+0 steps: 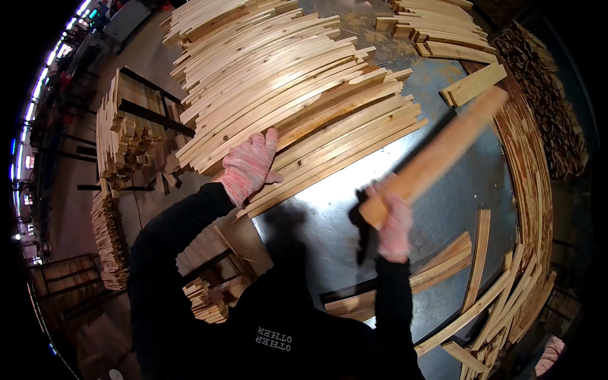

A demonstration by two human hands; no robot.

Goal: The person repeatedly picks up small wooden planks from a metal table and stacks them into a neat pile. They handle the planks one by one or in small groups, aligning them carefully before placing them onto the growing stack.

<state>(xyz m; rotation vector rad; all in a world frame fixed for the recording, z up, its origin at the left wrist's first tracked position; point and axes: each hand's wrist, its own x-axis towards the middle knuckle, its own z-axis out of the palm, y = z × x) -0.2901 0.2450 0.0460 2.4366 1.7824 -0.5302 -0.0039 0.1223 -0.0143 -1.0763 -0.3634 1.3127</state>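
My right hand (395, 228), in a pink-and-white knit glove, is closed round the near end of a wooden board (443, 149). The board slants up to the right above the metal tabletop, smeared by motion. My left hand (249, 166), gloved alike, lies over the left end of a darker-edged wooden board (342, 109) among the lined-up boards. Its fingers curl over that end and the thumb sits apart on the near side. Many pale wooden strips (266, 76) lie side by side beyond this hand, and a few more lie just nearer.
The shiny metal table (316, 209) bears a short board (474, 85) at right and another row of boards (443, 28) at the far right. Loose strips (513, 304) pile along its right edge. Stacked wood (130, 136) stands on a rack at left. A pink-and-white cloth patch (550, 354) shows lower right.
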